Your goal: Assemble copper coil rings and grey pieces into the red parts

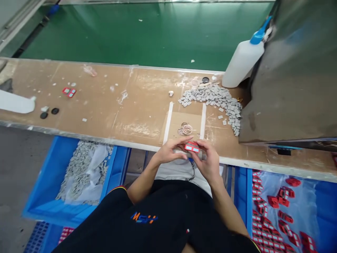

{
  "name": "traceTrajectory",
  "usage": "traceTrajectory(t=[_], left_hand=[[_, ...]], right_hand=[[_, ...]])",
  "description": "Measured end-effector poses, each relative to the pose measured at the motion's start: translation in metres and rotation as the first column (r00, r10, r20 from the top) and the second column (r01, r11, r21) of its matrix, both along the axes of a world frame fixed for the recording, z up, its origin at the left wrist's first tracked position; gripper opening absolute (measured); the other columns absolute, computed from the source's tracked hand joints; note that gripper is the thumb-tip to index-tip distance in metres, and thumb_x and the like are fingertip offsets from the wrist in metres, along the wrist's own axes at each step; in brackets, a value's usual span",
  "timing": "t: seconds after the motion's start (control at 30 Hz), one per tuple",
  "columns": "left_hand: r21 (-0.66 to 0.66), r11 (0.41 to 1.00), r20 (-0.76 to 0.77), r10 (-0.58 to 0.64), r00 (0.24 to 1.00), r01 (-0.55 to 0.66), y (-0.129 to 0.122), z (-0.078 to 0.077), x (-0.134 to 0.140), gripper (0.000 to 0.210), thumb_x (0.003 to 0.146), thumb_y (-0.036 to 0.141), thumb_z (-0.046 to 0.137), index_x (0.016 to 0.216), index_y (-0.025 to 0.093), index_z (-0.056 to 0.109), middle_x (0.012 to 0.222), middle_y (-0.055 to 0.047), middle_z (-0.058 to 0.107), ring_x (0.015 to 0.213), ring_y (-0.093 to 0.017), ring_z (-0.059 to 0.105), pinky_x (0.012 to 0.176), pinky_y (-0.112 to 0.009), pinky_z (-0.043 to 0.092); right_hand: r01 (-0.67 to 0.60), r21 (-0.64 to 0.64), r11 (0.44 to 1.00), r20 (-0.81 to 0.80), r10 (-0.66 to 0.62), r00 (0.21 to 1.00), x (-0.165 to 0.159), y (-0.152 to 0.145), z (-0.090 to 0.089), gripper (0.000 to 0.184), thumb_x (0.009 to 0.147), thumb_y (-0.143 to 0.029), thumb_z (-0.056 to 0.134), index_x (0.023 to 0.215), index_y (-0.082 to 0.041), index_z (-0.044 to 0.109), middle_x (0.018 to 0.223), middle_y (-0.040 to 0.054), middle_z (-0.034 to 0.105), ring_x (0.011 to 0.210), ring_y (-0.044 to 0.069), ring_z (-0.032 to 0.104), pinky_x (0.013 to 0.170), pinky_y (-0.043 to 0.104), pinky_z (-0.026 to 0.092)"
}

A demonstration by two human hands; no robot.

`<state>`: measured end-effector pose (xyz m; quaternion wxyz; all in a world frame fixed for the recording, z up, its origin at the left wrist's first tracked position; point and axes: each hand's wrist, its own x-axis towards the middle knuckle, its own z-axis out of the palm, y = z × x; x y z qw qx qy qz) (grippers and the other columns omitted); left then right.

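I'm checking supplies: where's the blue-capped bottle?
Head view, upper right: the blue-capped bottle is beside the shiny panel, just beyond the grey pieces.

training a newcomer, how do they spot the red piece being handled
Find the long brown worktop. At its near edge, between left hand and right hand, is the red piece. Unlike the red pieces in the blue bin at right, it is held.

Over a brown-covered workbench [137,116], a person's right hand [211,162] grips a small red piece [192,147] with pale panels, the left hand [167,151] curved close beside it. Beyond are heaped grey tiles [214,94] and a blue-topped white bottle [240,63].
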<state>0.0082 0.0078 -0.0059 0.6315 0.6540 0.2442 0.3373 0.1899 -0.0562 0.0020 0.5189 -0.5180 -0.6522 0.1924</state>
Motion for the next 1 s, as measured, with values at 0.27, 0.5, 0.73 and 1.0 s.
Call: traceTrajectory(t=[0.27, 0.5, 0.73, 1.0], left_hand=[[0.144, 0.984, -0.087, 0.121, 0.989, -0.108, -0.005, 0.007, 0.004, 0.034, 0.095, 0.035, 0.063, 0.122, 0.014, 0.065, 0.115, -0.014, 0.074, 0.1, -0.022, 0.073, 0.086, -0.031, 0.059], [0.07, 0.997, -0.098, 0.053, 0.994, -0.046, -0.001, 0.01, 0.001, 0.03, 0.093, 0.034, 0.065, 0.115, 0.014, 0.063, 0.105, -0.011, 0.073, 0.091, -0.019, 0.072, 0.08, -0.028, 0.059], [0.095, 0.994, -0.124, 0.065, 0.99, -0.053, 0.0, 0.01, 0.002, 0.029, 0.086, 0.033, 0.073, 0.107, 0.014, 0.068, 0.098, -0.009, 0.073, 0.086, -0.017, 0.069, 0.079, -0.028, 0.058], [0.07, 0.996, -0.115, 0.069, 0.991, -0.062, -0.001, 0.009, 0.002, 0.031, 0.087, 0.031, 0.072, 0.112, 0.014, 0.067, 0.103, -0.01, 0.073, 0.087, -0.017, 0.069, 0.08, -0.028, 0.058]], right_hand=[[-0.178, -0.226, 0.958, -0.143, 0.148, 0.978, 0.033, 0.013, -0.002, 0.046, 0.097, -0.034, 0.061, 0.141, -0.027, 0.047, 0.115, 0.0101, 0.069, 0.1, 0.022, 0.071, 0.086, 0.04, 0.062], [-0.101, -0.258, 0.961, -0.099, 0.078, 0.992, 0.032, 0.056, 0.003, 0.028, 0.093, -0.034, 0.065, 0.119, -0.023, 0.063, 0.089, 0.0037, 0.071, 0.072, 0.017, 0.065, 0.067, 0.031, 0.056], [-0.06, -0.179, 0.982, 0.103, 0.079, 0.992, 0.017, 0.067, 0.02, 0.013, 0.094, -0.021, 0.058, 0.091, -0.022, 0.071, 0.085, 0.0047, 0.07, 0.071, 0.018, 0.063, 0.065, 0.031, 0.053], [-0.15, -0.289, 0.945, -0.025, 0.15, 0.988, 0.025, 0.06, 0.019, 0.02, 0.091, -0.024, 0.063, 0.109, -0.021, 0.07, 0.086, 0.0038, 0.071, 0.073, 0.017, 0.064, 0.068, 0.031, 0.055]])
